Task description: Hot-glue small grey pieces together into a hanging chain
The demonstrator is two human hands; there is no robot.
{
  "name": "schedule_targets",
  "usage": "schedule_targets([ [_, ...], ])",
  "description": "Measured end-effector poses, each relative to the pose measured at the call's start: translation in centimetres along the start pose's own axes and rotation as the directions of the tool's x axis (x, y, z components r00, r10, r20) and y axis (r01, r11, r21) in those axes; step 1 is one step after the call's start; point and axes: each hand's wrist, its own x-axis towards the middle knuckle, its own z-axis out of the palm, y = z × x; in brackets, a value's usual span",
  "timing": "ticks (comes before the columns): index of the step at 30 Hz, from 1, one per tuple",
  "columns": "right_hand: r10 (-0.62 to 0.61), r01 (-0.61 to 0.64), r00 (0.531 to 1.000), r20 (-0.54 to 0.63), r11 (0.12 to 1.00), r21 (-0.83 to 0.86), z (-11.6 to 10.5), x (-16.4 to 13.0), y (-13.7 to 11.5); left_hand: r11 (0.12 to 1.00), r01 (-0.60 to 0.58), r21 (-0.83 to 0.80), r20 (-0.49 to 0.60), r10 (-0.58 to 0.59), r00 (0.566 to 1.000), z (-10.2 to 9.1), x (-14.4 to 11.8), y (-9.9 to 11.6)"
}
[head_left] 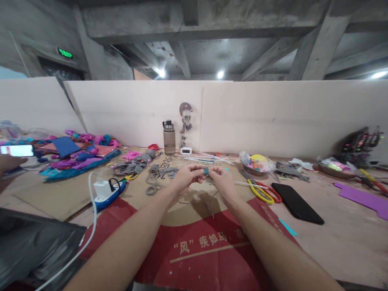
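My left hand (186, 177) and my right hand (222, 179) meet above the brown cardboard sheet (145, 194) in the middle of the table. Between their fingertips they pinch a small teal piece (206, 171), with a thin grey cord hanging below it toward the cardboard. Just beyond my hands lie grey felt cut-outs and cords (154, 176).
Scissors with yellow and red handles (263, 190) and a black phone (297, 203) lie to the right. A water bottle (169, 137) and small clock (186, 150) stand by the white back wall. A blue power strip with white charger (106, 192) and coloured felt (79, 155) sit left. Another person's hand (9, 163) holds a phone far left.
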Motion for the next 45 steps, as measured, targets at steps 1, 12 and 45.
schedule_targets([
  [1, 0.026, -0.026, 1.0, 0.003, 0.999, 0.023, 0.0, 0.0, 0.1, 1.0, 0.004, 0.004, 0.0, -0.004, 1.0, 0.0, 0.0, 0.0],
  [12, 0.034, -0.038, 0.998, 0.058, 0.997, 0.063, 0.5, -0.7, -1.1, 0.995, 0.004, 0.1, -0.045, 0.0, 0.999, -0.2, 0.1, -0.2],
  [45, 0.454, -0.485, 0.874, 0.173, 0.805, 0.342, -2.3, -0.6, -0.8, 0.935, 0.056, -0.35, -0.306, -0.171, 0.937, -3.3, 1.0, 0.3],
])
